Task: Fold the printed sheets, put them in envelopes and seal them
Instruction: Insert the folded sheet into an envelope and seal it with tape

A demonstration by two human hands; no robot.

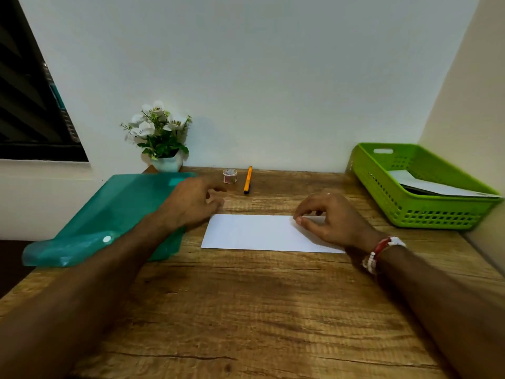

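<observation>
Teal plastic folder (109,214) lies at the left edge of the wooden table (246,310), one corner overhanging. Behind it, a white pot of flowers (161,132) against the wall.

Left hand (191,203): blurred, fingers loosely curled, nothing in them; it hovers just beside the sheet's far left corner, partly over the folder.

Tape roll (230,176) and orange pen (248,179) sit near the wall, apart from the work.

White sheet (257,233) lies flat at table centre, a long narrow strip, so judged already folded at least once.

Right hand (328,217): thumb on the sheet's right end, fingers curled over its far edge. This reads as a light pinch, though the contact is partly hidden.

Green basket (410,214) at far right holds white paper (437,187), envelopes or finished pieces, cannot tell which.

Status: folding of this sheet under way or nearly done. No envelope beside it; inserting and sealing still to do.
</observation>
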